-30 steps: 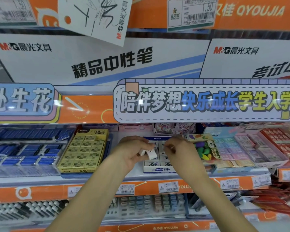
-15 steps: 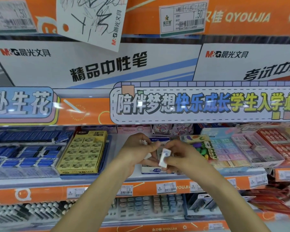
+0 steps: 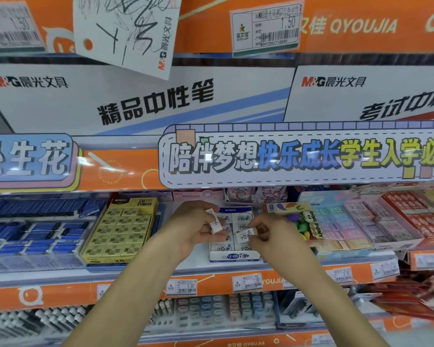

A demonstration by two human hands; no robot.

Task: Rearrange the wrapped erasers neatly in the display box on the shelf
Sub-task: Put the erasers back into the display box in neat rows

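Small white wrapped erasers with blue print: one pinched in left hand at, another in right hand at, both just above white-and-blue cardboard display box on orange-edged shelf. Risk: slick wrapper slipping from light fingertip hold, eraser dropping past shelf edge; forcing piece in crooked could tip neighbouring rows. Both forearms reach forward, wrists bent inward, fingers curled narrow around erasers, hands near but apart.

Orange-edged store shelves, printed banners
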